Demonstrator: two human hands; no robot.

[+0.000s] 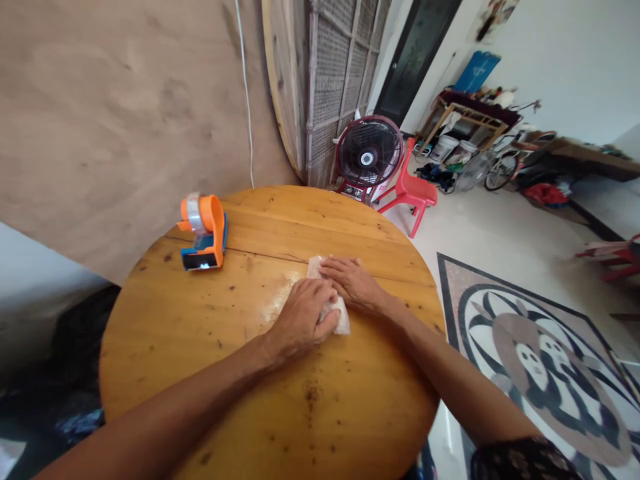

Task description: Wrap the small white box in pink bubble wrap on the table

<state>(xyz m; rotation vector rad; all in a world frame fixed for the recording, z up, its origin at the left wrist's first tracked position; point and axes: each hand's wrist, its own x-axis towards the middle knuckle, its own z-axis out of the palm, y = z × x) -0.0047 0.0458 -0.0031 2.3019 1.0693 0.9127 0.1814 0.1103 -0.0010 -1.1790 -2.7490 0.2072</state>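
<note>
A small whitish flat packet [342,319] lies on the round wooden table [210,333], mostly covered by both hands. My left hand [303,317] rests on its near part with fingers curled down and the thumb pressed at its edge. My right hand [353,280] lies flat on its far part, fingers stretched out toward the left. An orange and blue tape dispenser [204,230] with a clear tape roll stands at the table's far left, well apart from the hands.
A plywood sheet [125,120] leans behind the table, with a wooden lattice panel [340,73] beside it. Beyond stand a floor fan [369,157] and a red plastic chair [413,193]. A patterned floor inlay [540,360] lies to the right.
</note>
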